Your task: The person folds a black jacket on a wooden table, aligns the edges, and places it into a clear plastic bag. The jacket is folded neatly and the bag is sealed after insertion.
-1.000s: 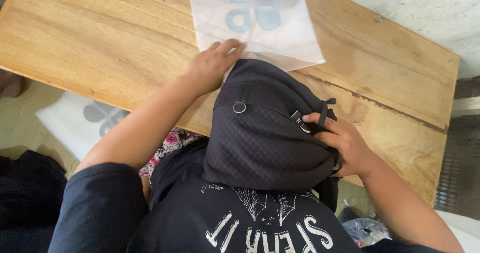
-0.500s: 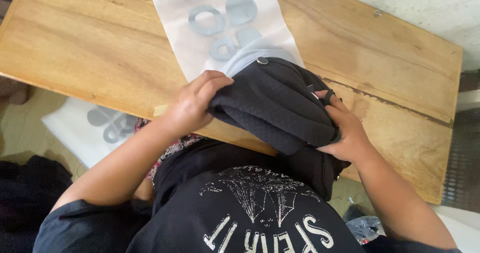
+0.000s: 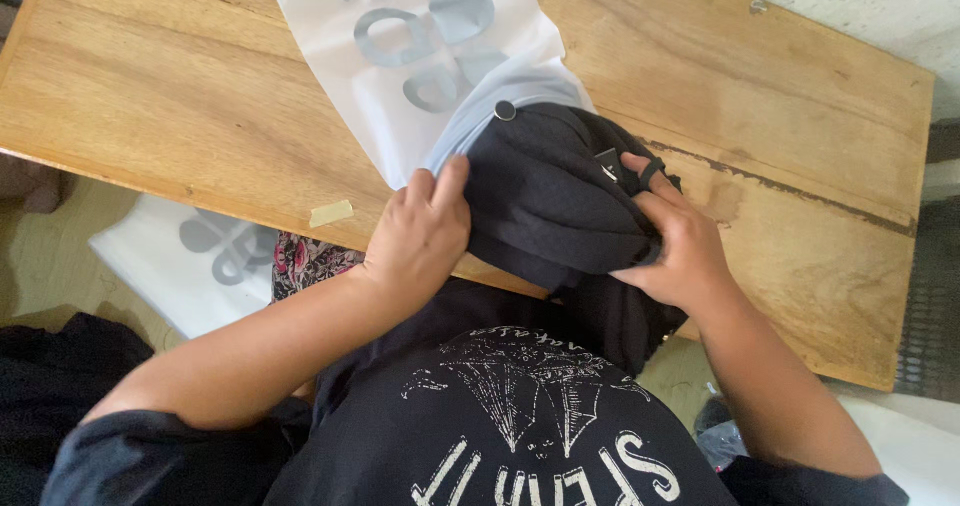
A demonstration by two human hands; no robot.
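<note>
I see a wooden table (image 3: 180,96) carrying a white plastic bag (image 3: 420,76) at its far edge, middle. A dark garment (image 3: 560,201) rests partly on the bag, toward the near edge. A tape scrap (image 3: 331,213) sits on the near edge.

Folded black garment (image 3: 560,201): matt cloth with a fine quilted texture, carrying a small round metal snap (image 3: 505,111) with a dull shine. White plastic bag with grey looped print (image 3: 430,56): smooth, thin film, faint sheen, lightly creased. Long wooden table top (image 3: 160,96): pale brown planks, visible grain, satin finish, a rough dark crack along the right side. Second white plastic bag (image 3: 190,256) on the floor: same smooth film.
</note>
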